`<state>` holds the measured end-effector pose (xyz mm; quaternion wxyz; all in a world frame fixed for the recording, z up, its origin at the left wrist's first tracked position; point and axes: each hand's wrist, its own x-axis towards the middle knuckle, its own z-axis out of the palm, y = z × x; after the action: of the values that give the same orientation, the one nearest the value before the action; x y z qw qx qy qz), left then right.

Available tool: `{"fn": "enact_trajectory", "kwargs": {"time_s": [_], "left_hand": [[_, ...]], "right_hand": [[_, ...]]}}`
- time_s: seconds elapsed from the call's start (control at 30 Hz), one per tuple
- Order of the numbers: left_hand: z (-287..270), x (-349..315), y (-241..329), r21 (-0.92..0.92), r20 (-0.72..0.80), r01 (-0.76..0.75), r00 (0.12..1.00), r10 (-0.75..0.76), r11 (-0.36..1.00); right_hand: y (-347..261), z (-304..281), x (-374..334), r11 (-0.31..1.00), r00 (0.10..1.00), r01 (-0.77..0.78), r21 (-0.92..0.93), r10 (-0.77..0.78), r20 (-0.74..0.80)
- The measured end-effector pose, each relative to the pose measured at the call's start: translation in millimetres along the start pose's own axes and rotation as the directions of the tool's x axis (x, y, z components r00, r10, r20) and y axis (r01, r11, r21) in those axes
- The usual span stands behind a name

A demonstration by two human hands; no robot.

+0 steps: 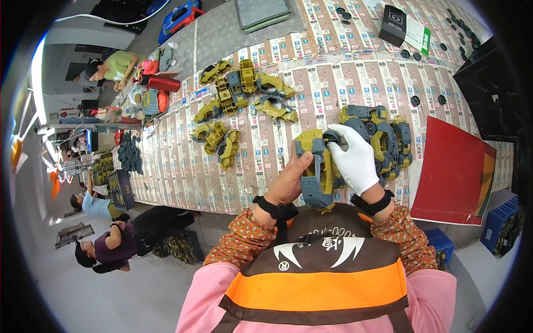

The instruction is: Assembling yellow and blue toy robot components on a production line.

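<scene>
Hands: left hand (288, 183) grips yellow-grey toy (316, 186); gloved right hand (355, 161) pinches black round part (331, 136), likely a wheel, at toy's far end.
Toy: above near edge of desk (166, 166).
Toy cluster (383, 139): beside right hand.

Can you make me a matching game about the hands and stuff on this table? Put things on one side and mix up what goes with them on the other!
Column one
1. left hand
2. right hand
3. held olive-and-grey part
4. small black box

Column two
A. wearing a white glove
B. beside a green-and-white card
C. not wearing a glove
D. between the two hands

Right pairs: 1-C, 2-A, 3-D, 4-B
</scene>
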<state>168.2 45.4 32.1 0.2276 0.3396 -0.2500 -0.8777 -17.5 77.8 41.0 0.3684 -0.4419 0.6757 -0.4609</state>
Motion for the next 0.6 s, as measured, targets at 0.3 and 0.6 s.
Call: {"fn": "enact_trajectory", "kwargs": {"time_s": [0.3,0.6], "left_hand": [[15.7,3.5,-0.2,0.223,-0.076,-0.084,0.992,0.103,0.971],[7.8,12.7,-19.0,0.544,-0.003,-0.141,0.985,0.170,0.827]], "right_hand": [[-0.9,-11.0,-2.5,0.999,0.998,-0.021,-0.030,0.022,0.064],[8.0,-10.1,-13.3,0.985,0.991,0.132,-0.111,-0.131,0.020]]}}
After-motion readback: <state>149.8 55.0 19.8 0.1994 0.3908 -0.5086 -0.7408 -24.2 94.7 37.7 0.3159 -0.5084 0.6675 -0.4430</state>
